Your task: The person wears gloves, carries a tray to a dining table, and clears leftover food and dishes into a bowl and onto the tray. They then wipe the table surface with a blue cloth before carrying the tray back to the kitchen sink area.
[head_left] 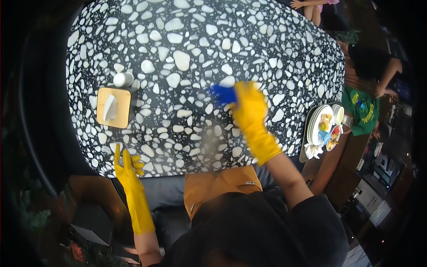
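My right hand [250, 107], in a yellow rubber glove, presses a blue cloth [222, 94] on the table [181, 61], which is black with white pebble shapes. Motion slightly blurs the cloth, and the glove covers part of it. At the table's near left edge is my left hand [128, 167], gloved in yellow too. Its fingers are apart and hold nothing. Farther up from it sits a tissue box [126, 109] with a light wooden top and a white tissue sticking out. Just beyond the box is a small white rounded container [123, 79].
A tray [303, 153] at the table's right edge carries stacked white plates [313, 127], food scraps, a crumpled napkin [314, 151] and a clear glass [347, 120]. People are at the far right, one near a green cloth item [362, 111]. A dark seat [38, 133] borders the left.
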The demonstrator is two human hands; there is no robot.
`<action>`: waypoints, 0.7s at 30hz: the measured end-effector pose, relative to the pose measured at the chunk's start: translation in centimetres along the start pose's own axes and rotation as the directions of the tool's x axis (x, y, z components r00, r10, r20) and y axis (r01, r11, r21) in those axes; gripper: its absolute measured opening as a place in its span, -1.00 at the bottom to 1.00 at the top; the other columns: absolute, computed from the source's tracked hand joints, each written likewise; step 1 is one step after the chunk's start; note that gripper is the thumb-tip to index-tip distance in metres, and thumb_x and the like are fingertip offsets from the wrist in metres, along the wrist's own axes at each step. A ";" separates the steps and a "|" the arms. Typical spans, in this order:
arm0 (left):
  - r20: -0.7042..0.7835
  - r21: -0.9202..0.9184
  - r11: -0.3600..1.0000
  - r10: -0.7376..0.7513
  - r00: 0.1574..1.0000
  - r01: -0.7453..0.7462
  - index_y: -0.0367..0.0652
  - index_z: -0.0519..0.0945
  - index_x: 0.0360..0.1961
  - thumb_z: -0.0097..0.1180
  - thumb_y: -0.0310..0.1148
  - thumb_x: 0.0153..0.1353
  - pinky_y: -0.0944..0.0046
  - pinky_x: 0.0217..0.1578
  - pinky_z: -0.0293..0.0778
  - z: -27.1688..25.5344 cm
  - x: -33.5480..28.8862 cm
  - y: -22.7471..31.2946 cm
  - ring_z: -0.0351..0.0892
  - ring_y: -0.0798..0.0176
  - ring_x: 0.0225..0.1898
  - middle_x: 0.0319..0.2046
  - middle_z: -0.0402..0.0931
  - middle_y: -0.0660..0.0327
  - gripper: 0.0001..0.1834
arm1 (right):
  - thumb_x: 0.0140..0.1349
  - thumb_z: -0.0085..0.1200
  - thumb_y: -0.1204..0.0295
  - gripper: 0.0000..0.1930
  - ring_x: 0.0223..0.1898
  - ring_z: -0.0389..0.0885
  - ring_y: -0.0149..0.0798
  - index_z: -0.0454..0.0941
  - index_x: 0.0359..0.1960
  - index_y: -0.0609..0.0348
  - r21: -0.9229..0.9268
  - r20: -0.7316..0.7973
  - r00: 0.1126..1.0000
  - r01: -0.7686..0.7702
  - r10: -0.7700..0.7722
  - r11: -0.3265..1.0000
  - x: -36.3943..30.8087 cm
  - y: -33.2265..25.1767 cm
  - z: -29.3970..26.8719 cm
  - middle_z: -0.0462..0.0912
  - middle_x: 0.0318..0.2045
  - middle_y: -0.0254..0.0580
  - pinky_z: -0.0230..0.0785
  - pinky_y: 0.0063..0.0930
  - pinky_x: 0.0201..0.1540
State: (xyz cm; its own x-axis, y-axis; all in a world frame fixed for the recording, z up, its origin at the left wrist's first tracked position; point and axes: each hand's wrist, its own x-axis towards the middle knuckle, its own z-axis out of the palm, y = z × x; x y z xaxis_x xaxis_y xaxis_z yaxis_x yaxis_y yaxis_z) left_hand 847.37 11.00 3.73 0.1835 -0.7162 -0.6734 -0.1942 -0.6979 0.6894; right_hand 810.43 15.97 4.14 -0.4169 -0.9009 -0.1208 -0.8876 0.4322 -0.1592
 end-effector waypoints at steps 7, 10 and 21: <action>0.017 0.027 0.988 -0.153 0.988 0.152 -0.24 0.16 0.43 0.05 -0.17 0.44 0.48 -0.74 0.35 -2.5 -8.1 -7.8 0.49 0.41 -0.66 -0.46 0.61 0.18 -0.33 | 0.15 0.27 0.19 -0.60 -0.30 0.61 0.10 0.62 -0.18 0.34 0.394 -0.382 0.881 -0.117 0.279 0.911 4.7 11.0 4.3 0.64 -0.30 0.08 0.46 -0.12 -0.21; 0.056 0.060 0.984 -0.173 0.983 0.169 -0.24 0.18 0.42 0.05 -0.17 0.44 0.49 -0.74 0.35 0.5 -10.8 -8.4 0.50 0.42 -0.66 -0.45 0.62 0.18 -0.35 | -0.02 0.20 0.28 -0.69 -0.12 0.54 -0.05 0.64 -0.17 -0.08 0.260 -0.341 0.926 0.256 -0.160 0.931 0.8 -0.8 4.2 0.59 -0.24 -0.17 0.33 0.10 -0.04; 0.183 0.133 0.981 -0.167 0.969 0.144 -0.27 0.19 0.41 0.03 -0.18 0.45 0.51 -0.74 0.34 13.5 -21.1 -10.7 0.50 0.43 -0.67 -0.47 0.62 0.18 -0.37 | -0.05 0.28 0.17 -0.64 -0.16 0.51 -0.04 0.58 -0.23 0.02 0.212 -0.500 0.855 0.274 -0.136 0.938 -3.0 18.9 5.0 0.51 -0.17 -0.09 0.27 -0.04 -0.15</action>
State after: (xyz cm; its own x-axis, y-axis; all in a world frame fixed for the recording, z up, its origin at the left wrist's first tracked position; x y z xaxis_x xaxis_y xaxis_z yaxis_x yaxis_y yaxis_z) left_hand 832.54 33.59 6.94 0.0339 -0.5764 -0.8165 -0.2919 -0.7871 0.5435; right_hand 795.85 27.06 -3.41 -0.3335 -0.8497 0.4085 -0.9053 0.1677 -0.3902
